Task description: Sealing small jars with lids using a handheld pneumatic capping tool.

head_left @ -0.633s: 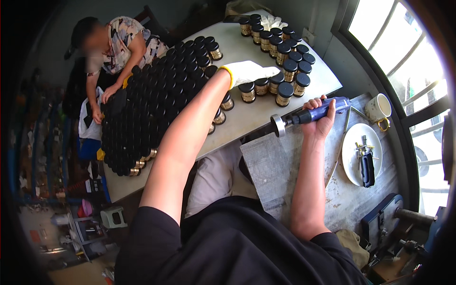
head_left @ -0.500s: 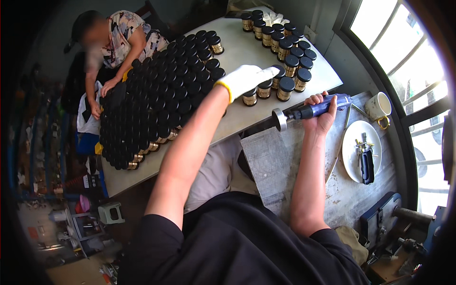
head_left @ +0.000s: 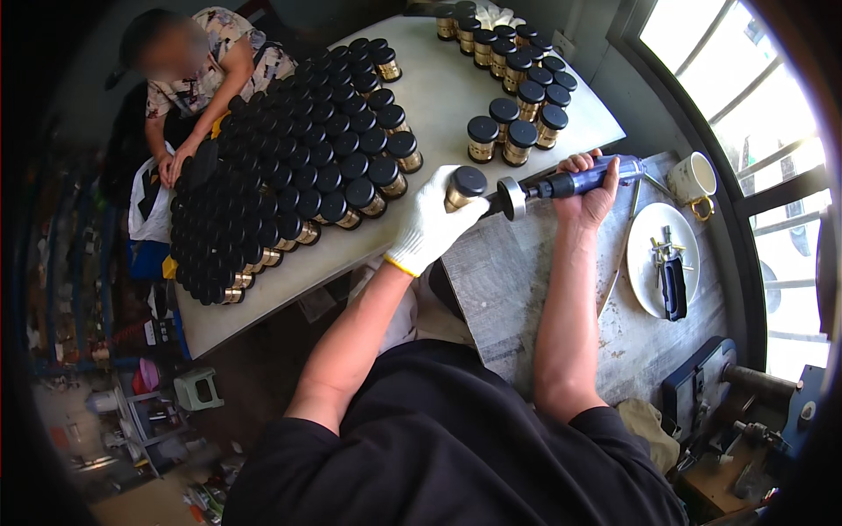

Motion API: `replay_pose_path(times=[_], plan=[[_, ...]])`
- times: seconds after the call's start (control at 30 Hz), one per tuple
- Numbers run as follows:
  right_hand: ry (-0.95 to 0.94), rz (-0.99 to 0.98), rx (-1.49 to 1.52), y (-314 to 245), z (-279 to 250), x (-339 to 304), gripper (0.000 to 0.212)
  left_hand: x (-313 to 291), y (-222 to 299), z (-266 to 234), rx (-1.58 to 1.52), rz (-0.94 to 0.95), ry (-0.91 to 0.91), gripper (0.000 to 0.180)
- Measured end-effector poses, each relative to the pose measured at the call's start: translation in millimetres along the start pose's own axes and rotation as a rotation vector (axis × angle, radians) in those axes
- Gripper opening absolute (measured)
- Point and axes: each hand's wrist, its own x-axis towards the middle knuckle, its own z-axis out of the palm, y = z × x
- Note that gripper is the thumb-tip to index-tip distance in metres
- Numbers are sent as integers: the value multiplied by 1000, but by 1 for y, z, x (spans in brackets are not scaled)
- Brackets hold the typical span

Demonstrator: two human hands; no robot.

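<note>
While the left hand [head_left: 434, 215], in a white glove with a yellow cuff, grasps one jar [head_left: 467, 181], the bare right hand [head_left: 586, 188] grips one power tool [head_left: 579, 182], its fingers wrapped about the casing. Seen over the near edge of the white tabletop [head_left: 438, 101], the jar stands close to upright, lid uppermost; its lid is black and round, its body gold-coloured (partly hidden by the glove). Just beside it is the tool's silver cup [head_left: 511, 199], which points left toward the jar; the tool's long axis runs nearly level across the view, and its casing is blue-violet with a black neck.

Three similar jars [head_left: 519, 143] stand near the table's near edge, in front of a group [head_left: 531, 98] of roughly sixteen reaching to the far edge. A dense block of jars [head_left: 307, 167], too crowded to count, covers the left part, where one co-worker [head_left: 210, 66] bends beside the left edge. Toward the right side of the grey worktop [head_left: 500, 298] are one white plate [head_left: 645, 276], bearing one black holder [head_left: 674, 289] and small metal parts [head_left: 664, 250], and one mug [head_left: 691, 180].
</note>
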Motion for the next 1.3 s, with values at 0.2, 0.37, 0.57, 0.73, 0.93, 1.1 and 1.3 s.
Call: replay_pose_path(times=[0.2, 0.37, 0.57, 0.73, 0.93, 1.1, 1.3], plan=[[-23, 27, 37, 3, 0, 1, 33, 6, 21, -7, 273, 70, -403, 38], [-10, -7, -131, 3, 4, 0, 27, 11, 14, 1, 405, 153, -390, 37], [-7, -5, -130, 4, 1, 0, 28, 12, 13, 2, 406, 134, -402, 37], [-12, -8, -149, 6, 2, -1, 31, 11, 15, 5, 432, 124, -375, 37], [-61, 9, -138, 5, 0, 1, 32, 12, 17, 1, 236, 0, -414, 42], [-14, 18, 55, 1, -2, 1, 33, -10, 5, -14, -104, 118, -143, 39], [-19, 47, 59, 6, 3, -2, 33, -31, 1, -2, -787, -304, -163, 41]])
